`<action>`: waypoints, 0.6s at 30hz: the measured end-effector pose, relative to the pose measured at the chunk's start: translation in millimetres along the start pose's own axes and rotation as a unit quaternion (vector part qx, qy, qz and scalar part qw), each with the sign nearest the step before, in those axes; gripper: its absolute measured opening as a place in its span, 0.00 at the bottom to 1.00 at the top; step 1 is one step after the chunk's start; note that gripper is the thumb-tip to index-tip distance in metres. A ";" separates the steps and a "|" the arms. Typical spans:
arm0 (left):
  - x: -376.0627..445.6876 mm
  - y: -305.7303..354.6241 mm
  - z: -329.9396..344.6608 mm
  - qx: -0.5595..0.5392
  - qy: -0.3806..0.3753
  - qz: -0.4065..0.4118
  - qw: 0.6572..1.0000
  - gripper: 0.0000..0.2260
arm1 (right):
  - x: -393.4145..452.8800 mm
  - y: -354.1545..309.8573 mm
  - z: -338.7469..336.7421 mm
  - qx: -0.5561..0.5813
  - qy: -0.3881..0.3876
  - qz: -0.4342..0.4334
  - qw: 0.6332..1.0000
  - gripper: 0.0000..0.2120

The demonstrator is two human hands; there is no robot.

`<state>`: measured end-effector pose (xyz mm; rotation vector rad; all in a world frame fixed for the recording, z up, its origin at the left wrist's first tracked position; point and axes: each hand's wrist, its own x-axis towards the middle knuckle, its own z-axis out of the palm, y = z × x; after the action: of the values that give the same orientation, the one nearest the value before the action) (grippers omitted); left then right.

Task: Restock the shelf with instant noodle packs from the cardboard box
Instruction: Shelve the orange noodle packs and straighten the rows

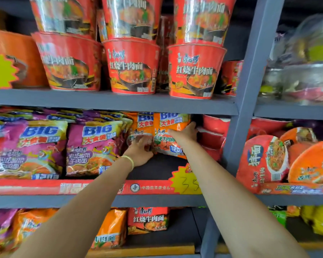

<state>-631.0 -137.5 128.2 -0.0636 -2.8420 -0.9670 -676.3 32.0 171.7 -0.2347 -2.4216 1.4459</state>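
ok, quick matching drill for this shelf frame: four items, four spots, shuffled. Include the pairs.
Items:
1. red noodle tubs
2. purple BIG noodle packs
3. orange BIG noodle packs
4. yellow starburst price tag

Spots:
A. under both hands, middle shelf
B. top shelf, stacked
C. on the red front strip of the middle shelf
D. middle shelf, left of the hands

Pairs: 1-B, 2-D, 3-A, 4-C

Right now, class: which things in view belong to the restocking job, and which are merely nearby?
Part of the job:
- orange noodle packs, being set on the middle shelf
- left hand, holding their lower edge
- right hand, resting on the right pack

Merely nearby:
- purple noodle packs
- red cup noodles above
- yellow price tag
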 end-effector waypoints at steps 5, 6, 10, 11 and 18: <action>11.0 -7.4 1.1 0.059 -0.022 -0.004 0.998 0.33 | 7.1 16.5 -5.7 -0.238 -0.016 0.001 0.971 0.46; 12.4 -8.5 2.9 0.066 -0.022 -0.007 0.998 0.33 | 5.1 15.1 -7.3 -0.290 -0.003 -0.018 0.957 0.44; 12.5 -12.0 6.8 0.091 -0.019 -0.009 0.996 0.33 | 6.6 6.1 -1.3 -0.379 0.095 -0.096 0.916 0.30; 12.8 -12.5 7.2 0.092 -0.017 -0.010 0.996 0.33 | 6.9 5.0 1.3 -0.394 0.124 -0.136 0.901 0.23; 14.8 -13.5 8.5 0.117 -0.003 -0.015 0.993 0.32 | 13.8 11.0 30.7 -0.550 0.008 -0.235 0.801 0.48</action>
<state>-647.8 -143.0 115.5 0.0007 -2.9458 -0.6334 -700.1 15.9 150.8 0.1209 -2.7136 -0.2722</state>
